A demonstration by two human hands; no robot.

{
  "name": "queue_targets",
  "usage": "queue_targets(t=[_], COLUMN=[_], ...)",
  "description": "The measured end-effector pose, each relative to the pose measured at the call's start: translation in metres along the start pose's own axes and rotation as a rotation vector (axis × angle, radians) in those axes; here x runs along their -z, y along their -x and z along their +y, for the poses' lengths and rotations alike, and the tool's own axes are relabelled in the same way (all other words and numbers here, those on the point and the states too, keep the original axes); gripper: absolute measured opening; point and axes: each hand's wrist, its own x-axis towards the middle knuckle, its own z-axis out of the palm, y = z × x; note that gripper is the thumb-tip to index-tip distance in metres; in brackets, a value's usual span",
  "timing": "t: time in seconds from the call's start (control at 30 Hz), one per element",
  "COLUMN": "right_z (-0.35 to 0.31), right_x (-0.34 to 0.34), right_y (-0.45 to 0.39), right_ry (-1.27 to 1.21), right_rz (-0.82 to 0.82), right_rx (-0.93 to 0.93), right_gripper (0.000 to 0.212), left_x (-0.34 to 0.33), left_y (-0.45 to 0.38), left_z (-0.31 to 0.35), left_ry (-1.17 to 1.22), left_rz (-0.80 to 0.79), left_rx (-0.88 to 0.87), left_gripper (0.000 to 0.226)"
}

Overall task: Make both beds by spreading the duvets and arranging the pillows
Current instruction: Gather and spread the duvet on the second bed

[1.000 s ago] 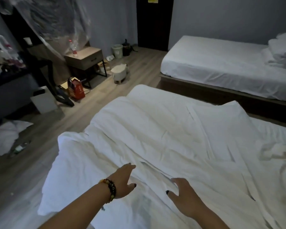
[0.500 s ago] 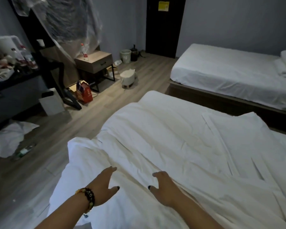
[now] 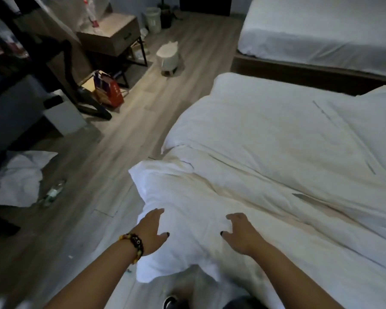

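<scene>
A white duvet [image 3: 265, 139] lies rumpled over the near bed, its near corner [image 3: 165, 190] bunched and hanging over the bed's edge toward the floor. My left hand [image 3: 153, 230], with a beaded bracelet on the wrist, rests flat on that corner near its left edge, fingers straight. My right hand [image 3: 239, 230] presses on the duvet a little to the right, fingers bent down into the fabric and thumb spread apart. A folded-over flap of the duvet [image 3: 348, 121] lies at the right. The far bed [image 3: 321, 34] shows a white cover. No pillow is in view.
Wooden floor runs along the bed's left side. On it lie a crumpled white cloth [image 3: 18, 177] and a plastic bottle [image 3: 54, 192]. Further back stand a white box [image 3: 64, 114], a red bag [image 3: 108, 92], a nightstand [image 3: 112, 34], a white stool [image 3: 167, 56] and a bin [image 3: 153, 18].
The view has tilted down and closer to the bed's corner. Both hands have come down from above the duvet onto it, and the near corner is more bunched and nearer to me.
</scene>
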Motion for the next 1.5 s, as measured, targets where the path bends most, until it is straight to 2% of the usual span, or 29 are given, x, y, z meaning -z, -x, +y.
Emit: queue_targets(t=[0.17, 0.3, 0.5, 0.7, 0.83, 0.93, 1.1, 1.23, 1.37, 1.5], right_z=[-0.036, -0.044, -0.086, -0.17, -0.244, -0.294, -0.359, -0.367, -0.343, -0.298], right_x=[-0.053, -0.056, -0.03, -0.005, -0.012, -0.024, -0.017, 0.014, 0.05, 0.075], right_y=[-0.009, -0.024, -0.056, -0.117, -0.158, -0.189, -0.232, -0.257, -0.281, -0.319], right_ry=[-0.045, -0.003, 0.028, -0.11, -0.336, -0.508, -0.735, -0.981, -1.382, -1.719], right_rz=[-0.114, -0.171, -0.103, 0.019, 0.166, 0.212, 0.306, 0.393, 0.535, 0.607], right_rx=[-0.068, -0.108, -0.139, -0.203, -0.289, -0.361, -0.397, -0.439, -0.526, -0.6], right_gripper=[0.064, 0.066, 0.065, 0.062, 0.054, 0.051, 0.051, 0.051, 0.028, 0.032], left_x=[0.013, 0.016, 0.05, 0.144, 0.217, 0.27, 0.352, 0.381, 0.373, 0.367], left_y=[-0.014, -0.028, -0.058, -0.108, -0.153, -0.173, -0.209, -0.25, -0.295, -0.346], left_z=[-0.048, -0.059, -0.07, -0.104, -0.149, -0.187, -0.23, -0.202, -0.151, -0.099], left_ry=[0.017, 0.086, 0.117, 0.135, 0.1, 0.076, -0.018, -0.054, -0.113, -0.166], left_rz=[-0.114, -0.143, -0.139, -0.106, -0.113, -0.119, -0.113, -0.14, -0.237, -0.352], left_rx=[0.048, 0.091, 0.024, -0.106, -0.208, -0.238, -0.261, -0.364, -0.485, -0.523], left_gripper=[0.077, 0.077, 0.078, 0.082, 0.08, 0.053, 0.079, 0.07, 0.071, 0.066])
